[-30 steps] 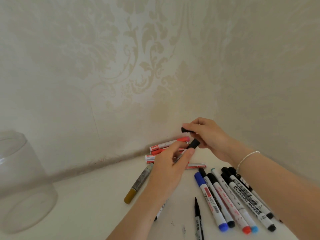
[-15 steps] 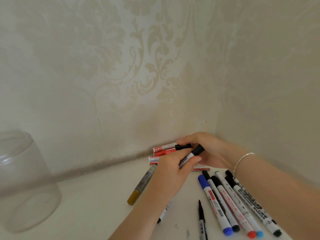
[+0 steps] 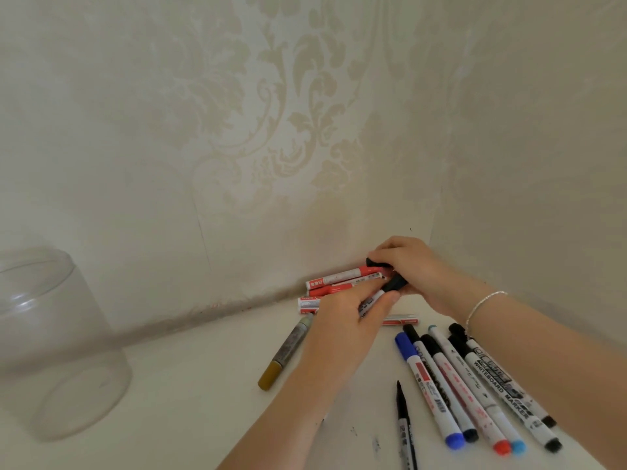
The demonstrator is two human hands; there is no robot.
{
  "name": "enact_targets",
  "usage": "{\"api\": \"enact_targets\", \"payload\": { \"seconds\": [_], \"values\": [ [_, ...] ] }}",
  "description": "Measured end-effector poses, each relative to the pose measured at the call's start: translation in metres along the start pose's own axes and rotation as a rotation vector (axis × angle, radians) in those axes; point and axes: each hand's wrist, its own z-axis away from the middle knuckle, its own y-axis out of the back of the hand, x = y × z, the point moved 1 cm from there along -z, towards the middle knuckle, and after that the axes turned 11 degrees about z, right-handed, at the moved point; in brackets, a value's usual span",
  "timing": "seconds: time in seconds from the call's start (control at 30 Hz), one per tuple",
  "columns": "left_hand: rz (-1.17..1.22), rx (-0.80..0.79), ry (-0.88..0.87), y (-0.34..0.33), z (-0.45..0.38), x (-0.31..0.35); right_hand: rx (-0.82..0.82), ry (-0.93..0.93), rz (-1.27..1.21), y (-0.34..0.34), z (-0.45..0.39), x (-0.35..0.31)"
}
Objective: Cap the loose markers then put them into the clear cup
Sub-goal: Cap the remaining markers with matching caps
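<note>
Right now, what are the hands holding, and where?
Left hand grips a white marker by its barrel. Right hand pinches a black cap.

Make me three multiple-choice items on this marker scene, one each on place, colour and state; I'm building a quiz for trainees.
1. Where does the clear cup stand?
A. far left on the table
B. between the hands
C. among the markers on the right

2. What colour is the near end of the marker lying alone, left of the left hand?
A. blue
B. mustard yellow
C. green

3. What is the left hand doing?
A. lying flat on the table
B. gripping a white marker with a black cap
C. lifting the cup

Key: 1 A, the cup is at the left edge, apart from the pens. 2 B, its near end is mustard. 3 B, its fingers curl round the white barrel while the right hand meets it at the cap.
</note>
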Motion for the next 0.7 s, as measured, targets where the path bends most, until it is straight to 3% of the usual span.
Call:
{"api": "enact_targets", "payload": {
  "seconds": [0.33,0.4,0.5,0.6,0.7],
  "values": [
    [-0.065,-0.015,0.210,0.006,0.000,-0.001,-0.094,0.063,-0.038,0.008,0.005,0.012],
    [-0.093,-0.023,0.236,0.003,0.000,0.001,-0.040,0.113,0.003,0.005,0.004,0.015],
    [0.049,-0.025,0.326,-0.001,-0.002,0.004,0.014,0.135,0.205,0.006,0.003,0.026],
    [0.240,0.027,0.417,0.001,-0.008,0.005,-0.145,0.152,0.614,0.003,0.007,0.041],
    [0.422,0.042,0.527,0.004,-0.010,0.006,-0.329,0.223,0.690,-0.006,0.016,0.048]
  ]
}}
